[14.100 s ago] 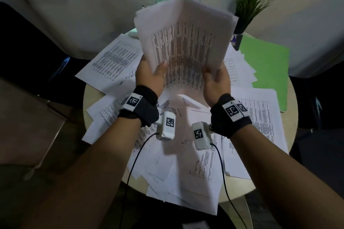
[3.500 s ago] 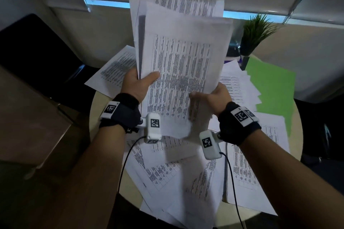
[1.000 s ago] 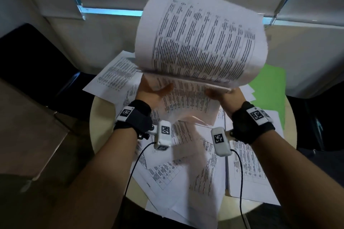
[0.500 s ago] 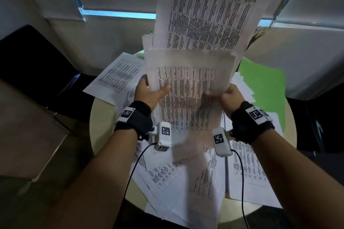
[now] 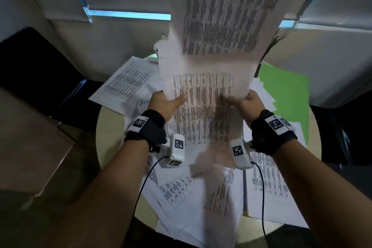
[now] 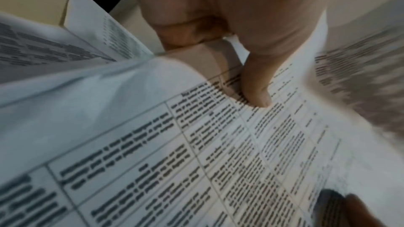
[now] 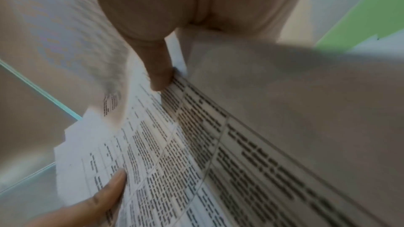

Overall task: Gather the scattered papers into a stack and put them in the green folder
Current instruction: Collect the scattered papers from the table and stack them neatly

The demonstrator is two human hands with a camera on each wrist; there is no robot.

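I hold a sheaf of printed papers upright above the round table. My left hand pinches its left edge, thumb on the front page. My right hand pinches the right edge, thumb on the print. One loose sheet stands blurred above the sheaf, rising out of the top of the head view. More printed papers lie scattered on the table under my wrists. The green folder lies flat at the table's far right, partly covered by sheets.
A potted plant stands behind the sheaf next to the folder. A dark chair is at the left, and another dark chair at the right. One sheet overhangs the table's far-left edge.
The top sheets, bent forward over my hands a second ago, have swung up and now stand above the sheaf. Both hands keep the same grip and have hardly moved.
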